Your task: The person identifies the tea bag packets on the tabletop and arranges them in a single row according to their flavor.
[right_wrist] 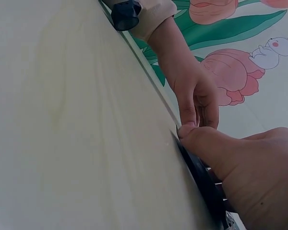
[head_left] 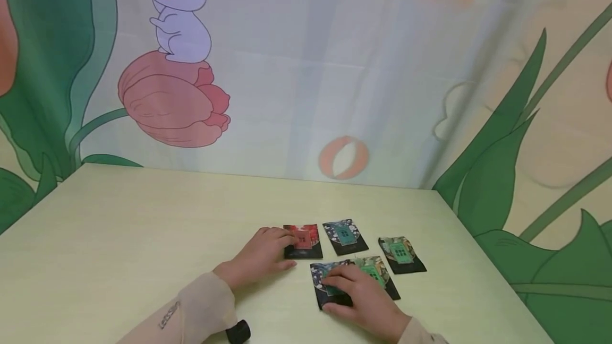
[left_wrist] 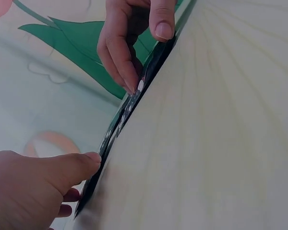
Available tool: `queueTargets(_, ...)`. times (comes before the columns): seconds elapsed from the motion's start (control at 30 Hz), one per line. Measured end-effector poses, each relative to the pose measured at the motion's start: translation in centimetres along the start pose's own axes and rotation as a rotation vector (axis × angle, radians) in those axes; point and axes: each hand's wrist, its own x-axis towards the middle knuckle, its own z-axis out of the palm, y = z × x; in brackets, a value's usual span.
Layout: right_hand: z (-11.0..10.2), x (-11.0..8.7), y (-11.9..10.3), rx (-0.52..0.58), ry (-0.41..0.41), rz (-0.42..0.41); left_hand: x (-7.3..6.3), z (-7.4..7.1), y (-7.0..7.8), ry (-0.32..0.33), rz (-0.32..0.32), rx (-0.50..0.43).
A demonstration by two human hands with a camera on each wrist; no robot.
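Several small flat packets with dark lower ends lie on the pale table in the head view. My left hand (head_left: 263, 256) touches the left edge of a red packet (head_left: 309, 247), its thumb spread away from the fingers. Lower down, my right hand (head_left: 365, 296) rests its fingers on a blue packet (head_left: 327, 298) and partly hides it, with the thumb along its bottom edge. A green packet (head_left: 375, 269) lies against that one, also partly covered by the right hand. In both wrist views the packets appear nearly edge-on.
A second blue packet (head_left: 345, 235) lies right of the red one, and another green packet (head_left: 403, 254) lies farther right. Below the left sleeve is a black cylindrical piece (head_left: 238, 332). A printed curtain (head_left: 287, 94) hangs behind the table (head_left: 143, 216).
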Motion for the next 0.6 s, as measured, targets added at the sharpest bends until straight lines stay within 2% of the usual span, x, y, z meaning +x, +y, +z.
queueTargets(0.17,0.08,-0.1,-0.08,-0.008,0.017,-0.002,-0.04,0.24,-0.08,-0.018,-0.005,0.008)
queueTargets(0.47,0.13,-0.1,-0.06,-0.004,0.034,-0.008,-0.04,0.32,-0.33,0.006,-0.011,-0.012)
queueTargets(0.6,0.18,-0.1,-0.03,0.007,0.014,0.011,-0.1,0.34,-0.35,0.001,-0.017,-0.001)
